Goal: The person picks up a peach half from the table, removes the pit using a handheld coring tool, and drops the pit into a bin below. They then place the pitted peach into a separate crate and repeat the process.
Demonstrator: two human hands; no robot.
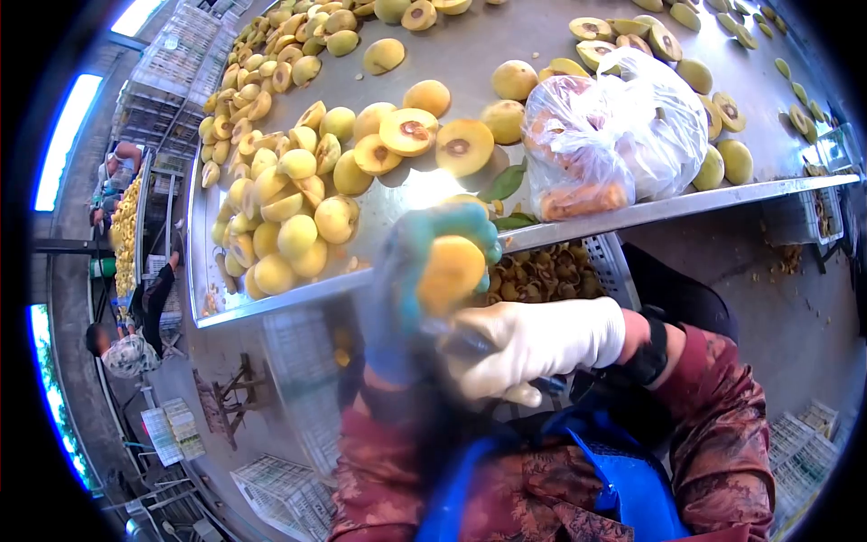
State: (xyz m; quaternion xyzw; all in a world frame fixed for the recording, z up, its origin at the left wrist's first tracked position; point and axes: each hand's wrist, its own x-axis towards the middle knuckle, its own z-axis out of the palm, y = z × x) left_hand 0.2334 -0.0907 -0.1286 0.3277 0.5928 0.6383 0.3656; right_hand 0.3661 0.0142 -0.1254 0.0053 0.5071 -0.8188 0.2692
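Observation:
My left hand (405, 262), in a blue-green glove blurred by motion, is closed around a yellow peach half (453, 269) just over the table's front edge. Right below it is my right hand (533, 348) in a white glove, its fingers wrapped round a dark-handled tool (471, 343). The tool's working end is blurred close under the peach half. On the metal table (515, 237), a heap of yellow peaches and halves (293, 208) lies to the left. Cut halves with brown pits (408, 133) sit just beyond my hands.
A clear plastic bag (623, 135) with orange-brown contents rests at the table's front edge beside green leaves (506, 185). Beneath is a crate of brown scraps (551, 273). White crates (284, 488) stand on the floor. Another person (131, 352) works at a far-left table.

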